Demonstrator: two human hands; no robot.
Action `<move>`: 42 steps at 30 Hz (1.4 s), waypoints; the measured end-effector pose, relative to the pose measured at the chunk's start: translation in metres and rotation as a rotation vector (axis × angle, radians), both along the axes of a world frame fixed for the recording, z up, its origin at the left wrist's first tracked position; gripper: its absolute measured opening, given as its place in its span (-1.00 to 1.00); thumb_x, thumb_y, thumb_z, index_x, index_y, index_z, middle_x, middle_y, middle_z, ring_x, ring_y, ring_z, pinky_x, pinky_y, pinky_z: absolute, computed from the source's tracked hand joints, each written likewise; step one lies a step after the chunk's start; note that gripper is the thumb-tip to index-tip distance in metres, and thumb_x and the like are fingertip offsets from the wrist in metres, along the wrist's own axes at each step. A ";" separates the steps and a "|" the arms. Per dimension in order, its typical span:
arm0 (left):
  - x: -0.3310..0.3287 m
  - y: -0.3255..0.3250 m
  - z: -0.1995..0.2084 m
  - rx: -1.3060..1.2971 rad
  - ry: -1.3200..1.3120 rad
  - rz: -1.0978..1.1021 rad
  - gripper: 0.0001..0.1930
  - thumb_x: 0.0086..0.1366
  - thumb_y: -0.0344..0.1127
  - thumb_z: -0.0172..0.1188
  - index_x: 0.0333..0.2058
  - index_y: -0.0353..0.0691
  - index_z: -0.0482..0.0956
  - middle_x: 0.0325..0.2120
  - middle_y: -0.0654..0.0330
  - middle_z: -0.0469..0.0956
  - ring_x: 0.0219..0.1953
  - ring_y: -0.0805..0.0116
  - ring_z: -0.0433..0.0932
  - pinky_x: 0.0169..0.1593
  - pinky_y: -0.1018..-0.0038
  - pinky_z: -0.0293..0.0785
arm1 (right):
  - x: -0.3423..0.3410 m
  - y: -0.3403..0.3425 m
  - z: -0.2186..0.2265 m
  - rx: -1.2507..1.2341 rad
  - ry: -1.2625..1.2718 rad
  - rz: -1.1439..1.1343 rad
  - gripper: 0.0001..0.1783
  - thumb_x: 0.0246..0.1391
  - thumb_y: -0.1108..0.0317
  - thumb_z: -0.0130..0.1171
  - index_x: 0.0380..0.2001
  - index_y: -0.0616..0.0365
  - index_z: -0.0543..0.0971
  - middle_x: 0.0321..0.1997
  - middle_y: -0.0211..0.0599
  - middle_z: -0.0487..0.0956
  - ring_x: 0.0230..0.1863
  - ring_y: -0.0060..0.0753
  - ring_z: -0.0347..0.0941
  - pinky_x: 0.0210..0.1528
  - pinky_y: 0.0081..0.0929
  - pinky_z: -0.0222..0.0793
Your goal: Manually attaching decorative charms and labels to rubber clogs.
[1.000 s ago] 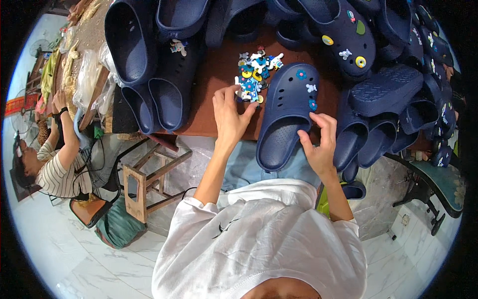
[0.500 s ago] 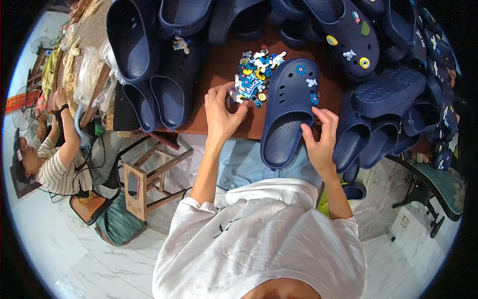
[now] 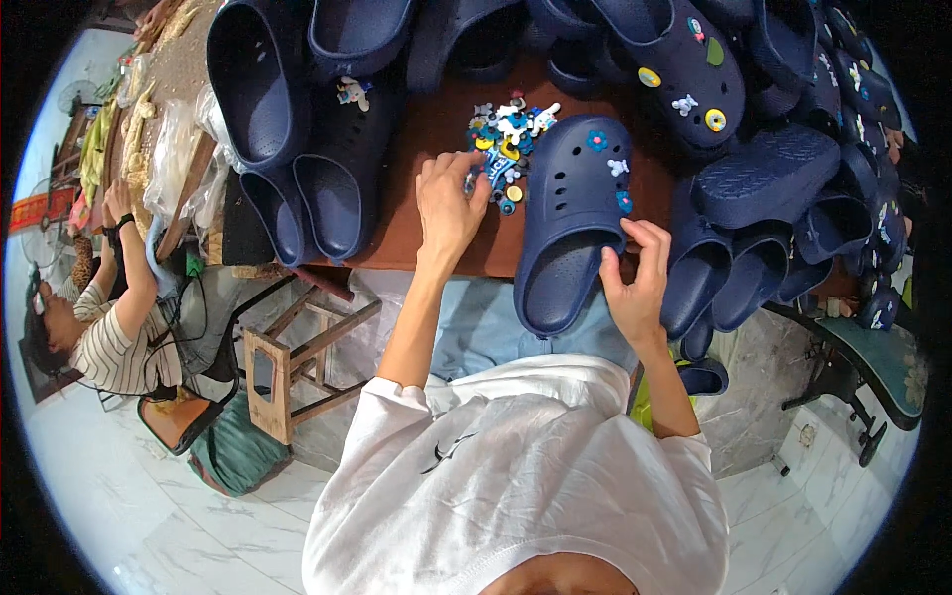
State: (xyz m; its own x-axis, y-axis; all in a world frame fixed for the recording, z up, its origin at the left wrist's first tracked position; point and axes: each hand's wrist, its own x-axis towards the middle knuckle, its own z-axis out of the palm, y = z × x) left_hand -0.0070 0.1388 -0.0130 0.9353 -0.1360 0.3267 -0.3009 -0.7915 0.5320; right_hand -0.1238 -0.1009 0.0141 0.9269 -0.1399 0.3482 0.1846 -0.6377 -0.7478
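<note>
A dark blue clog lies at an angle at the table's near edge, its toe pointing away and its heel overhanging. A blue flower charm, a white figure charm and another blue flower charm sit on its right side. My right hand grips the clog's right rim between thumb and fingers. Left of the clog is a pile of small shoe charms in blue, white and yellow. My left hand is at the pile's left edge, fingers bent and drawn together; what lies between them is mostly hidden.
More dark blue clogs crowd the brown tabletop at the left, back and right. Some, such as the clog at the back right, bear charms. A wooden stool stands at the left; beyond it a person in a striped shirt works.
My left hand has moved slightly right and away from me into the charm pile, its thumb and fingers closing together. My right hand keeps its hold on the clog.
</note>
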 end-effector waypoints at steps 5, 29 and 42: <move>-0.002 0.005 0.005 -0.030 0.073 0.017 -0.76 0.08 -0.36 0.22 -0.22 -0.16 0.64 -0.33 0.11 0.56 -0.20 0.10 0.48 -0.08 0.27 0.35 | -0.002 -0.001 0.003 0.013 0.022 -0.125 -0.58 -0.08 0.61 0.17 -0.07 0.22 0.48 -0.10 -0.13 0.41 -0.31 -0.33 0.43 -0.26 -0.44 0.42; -0.027 -0.025 0.017 -0.036 -0.003 -0.016 -0.80 0.04 -0.29 0.39 -0.31 -0.09 0.68 -0.28 0.15 0.49 -0.12 0.11 0.38 -0.03 0.23 0.23 | -0.009 0.018 -0.003 0.187 0.058 -0.120 -0.60 -0.01 0.55 0.19 -0.04 0.25 0.47 -0.12 -0.15 0.37 -0.41 -0.49 0.32 -0.38 -0.57 0.33; -0.085 -0.056 0.077 -0.576 0.374 -0.193 -0.82 0.19 -0.53 0.25 -0.20 -0.34 0.56 -0.23 0.14 0.59 -0.21 0.41 0.63 -0.18 0.50 0.54 | 0.027 0.013 0.066 0.080 0.146 0.290 -0.86 -0.01 0.35 0.34 -0.39 0.11 0.59 -0.36 -0.40 0.58 -0.26 -0.26 0.47 -0.18 -0.37 0.28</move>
